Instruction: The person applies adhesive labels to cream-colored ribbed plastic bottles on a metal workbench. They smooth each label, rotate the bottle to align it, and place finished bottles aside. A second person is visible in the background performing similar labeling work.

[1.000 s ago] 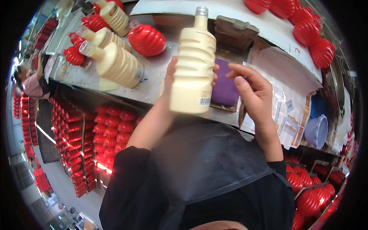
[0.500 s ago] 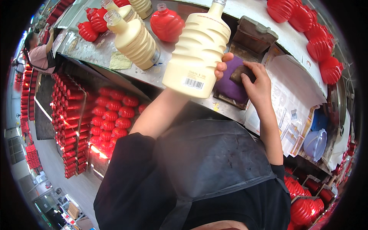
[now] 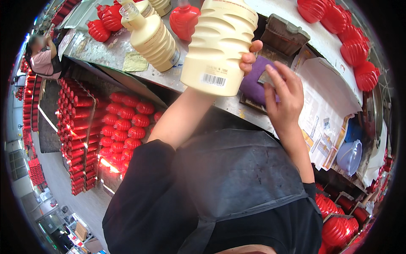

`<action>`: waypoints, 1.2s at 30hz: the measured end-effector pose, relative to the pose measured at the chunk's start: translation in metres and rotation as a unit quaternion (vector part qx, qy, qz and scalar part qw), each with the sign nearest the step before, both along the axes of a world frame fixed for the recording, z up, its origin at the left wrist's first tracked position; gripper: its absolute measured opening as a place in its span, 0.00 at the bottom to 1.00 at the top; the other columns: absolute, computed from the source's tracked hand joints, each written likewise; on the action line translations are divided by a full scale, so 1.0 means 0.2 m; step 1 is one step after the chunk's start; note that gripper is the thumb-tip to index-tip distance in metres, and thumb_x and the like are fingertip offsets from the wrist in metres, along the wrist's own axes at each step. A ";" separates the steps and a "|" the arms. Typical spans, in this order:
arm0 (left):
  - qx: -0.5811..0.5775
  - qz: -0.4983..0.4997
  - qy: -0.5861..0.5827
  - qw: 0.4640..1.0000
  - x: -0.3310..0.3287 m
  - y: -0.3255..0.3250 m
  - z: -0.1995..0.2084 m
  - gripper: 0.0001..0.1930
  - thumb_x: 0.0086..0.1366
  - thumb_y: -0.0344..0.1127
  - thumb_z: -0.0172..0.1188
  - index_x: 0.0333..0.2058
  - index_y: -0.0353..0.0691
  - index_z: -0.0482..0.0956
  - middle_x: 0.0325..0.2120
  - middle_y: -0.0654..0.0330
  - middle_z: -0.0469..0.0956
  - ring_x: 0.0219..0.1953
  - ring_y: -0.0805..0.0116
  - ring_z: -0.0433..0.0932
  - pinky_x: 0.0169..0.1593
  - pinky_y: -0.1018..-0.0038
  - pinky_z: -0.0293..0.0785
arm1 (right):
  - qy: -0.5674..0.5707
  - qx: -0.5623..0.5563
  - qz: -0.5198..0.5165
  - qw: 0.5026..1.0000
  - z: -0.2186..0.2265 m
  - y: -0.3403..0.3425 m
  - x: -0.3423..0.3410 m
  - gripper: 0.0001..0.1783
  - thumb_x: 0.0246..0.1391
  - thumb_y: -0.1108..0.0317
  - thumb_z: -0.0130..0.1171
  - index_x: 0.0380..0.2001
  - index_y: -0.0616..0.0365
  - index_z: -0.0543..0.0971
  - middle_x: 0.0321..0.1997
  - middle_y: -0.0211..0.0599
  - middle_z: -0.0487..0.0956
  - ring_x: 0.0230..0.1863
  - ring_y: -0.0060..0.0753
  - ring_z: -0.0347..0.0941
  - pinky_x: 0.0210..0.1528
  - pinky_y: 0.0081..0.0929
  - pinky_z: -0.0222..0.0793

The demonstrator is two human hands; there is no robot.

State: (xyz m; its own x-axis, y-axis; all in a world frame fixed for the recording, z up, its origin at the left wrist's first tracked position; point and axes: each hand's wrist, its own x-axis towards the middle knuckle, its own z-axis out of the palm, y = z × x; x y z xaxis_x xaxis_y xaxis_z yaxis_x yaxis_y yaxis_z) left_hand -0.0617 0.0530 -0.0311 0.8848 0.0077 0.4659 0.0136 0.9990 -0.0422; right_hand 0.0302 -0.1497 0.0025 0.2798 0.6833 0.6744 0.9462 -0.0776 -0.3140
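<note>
My left hand [image 3: 249, 57] is closed round the back of a cream ribbed bottle [image 3: 220, 46] with a barcode at its base, its fingertips showing at the right side. The bottle leans over the bench, its neck cut off by the top edge. Right of it lies a purple cloth pad [image 3: 253, 86] on a dark tray. Over the pad, my right hand [image 3: 286, 93] is open, fingers stretched and thumb apart. A flat grey-brown piece [image 3: 264, 79] shows beside its fingertips; whether they touch it I cannot tell.
Cream bottles [image 3: 154, 40] and red bottles [image 3: 185, 20] stand on the bench at left. A dark block [image 3: 286, 34] sits behind the pad; printed sheets [image 3: 323, 114] lie right. Red bottles [image 3: 122, 125] fill a lower rack. A person [image 3: 42, 59] is at far left.
My right hand has loosened from the brown piece on the pad, its fingers straightening. The bottle in my left hand has moved up in view.
</note>
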 end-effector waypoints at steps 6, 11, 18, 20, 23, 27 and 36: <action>-0.004 -0.010 -0.029 1.000 0.02 0.01 0.02 0.40 0.74 0.60 0.51 0.73 0.38 0.57 0.65 0.37 0.65 0.47 0.55 0.71 0.51 0.65 0.73 | -0.045 0.058 0.126 0.989 0.07 0.05 -0.14 0.32 0.37 0.81 0.66 0.51 0.48 0.86 0.35 0.31 0.76 0.29 0.33 0.71 0.31 0.30 0.70; -0.004 -0.026 -0.049 0.998 0.03 0.02 0.03 0.36 0.74 0.59 0.51 0.69 0.38 0.63 0.66 0.38 0.64 0.48 0.57 0.71 0.53 0.66 0.73 | -0.070 0.045 0.134 0.987 0.06 0.07 -0.16 0.35 0.36 0.79 0.64 0.53 0.44 0.85 0.32 0.27 0.72 0.30 0.31 0.70 0.34 0.30 0.68; -0.005 -0.008 -0.041 0.999 0.03 0.02 0.04 0.40 0.74 0.60 0.51 0.73 0.37 0.58 0.64 0.39 0.66 0.47 0.57 0.71 0.51 0.67 0.71 | -0.082 0.014 0.113 0.990 0.07 0.07 -0.17 0.33 0.38 0.76 0.64 0.53 0.42 0.85 0.31 0.27 0.69 0.32 0.31 0.70 0.37 0.31 0.67; -0.013 -0.030 -0.059 0.998 0.04 0.02 0.05 0.36 0.73 0.58 0.53 0.69 0.38 0.64 0.65 0.39 0.64 0.50 0.55 0.72 0.54 0.65 0.74 | -0.078 0.014 0.110 0.991 0.07 0.07 -0.18 0.33 0.38 0.76 0.64 0.53 0.41 0.86 0.31 0.27 0.69 0.32 0.31 0.69 0.37 0.31 0.66; -0.008 -0.008 -0.037 0.999 0.04 0.01 0.05 0.41 0.75 0.61 0.49 0.74 0.36 0.56 0.62 0.40 0.68 0.45 0.60 0.70 0.49 0.69 0.70 | -0.076 0.016 0.107 0.991 0.08 0.07 -0.19 0.32 0.38 0.75 0.65 0.52 0.41 0.86 0.31 0.26 0.69 0.31 0.32 0.69 0.37 0.31 0.66; -0.020 -0.002 -0.021 1.000 0.02 -0.01 0.05 0.41 0.75 0.61 0.48 0.73 0.36 0.56 0.62 0.40 0.68 0.45 0.61 0.70 0.49 0.69 0.70 | -0.065 0.021 0.107 0.992 0.08 0.07 -0.19 0.32 0.38 0.75 0.67 0.52 0.40 0.86 0.31 0.26 0.69 0.31 0.32 0.69 0.37 0.31 0.66; -0.034 -0.007 -0.016 0.999 0.03 -0.01 0.05 0.40 0.75 0.60 0.48 0.73 0.35 0.56 0.61 0.43 0.67 0.45 0.60 0.70 0.49 0.69 0.71 | -0.056 0.021 0.110 0.992 0.07 0.08 -0.19 0.33 0.38 0.73 0.69 0.54 0.43 0.85 0.32 0.27 0.71 0.34 0.34 0.71 0.40 0.34 0.66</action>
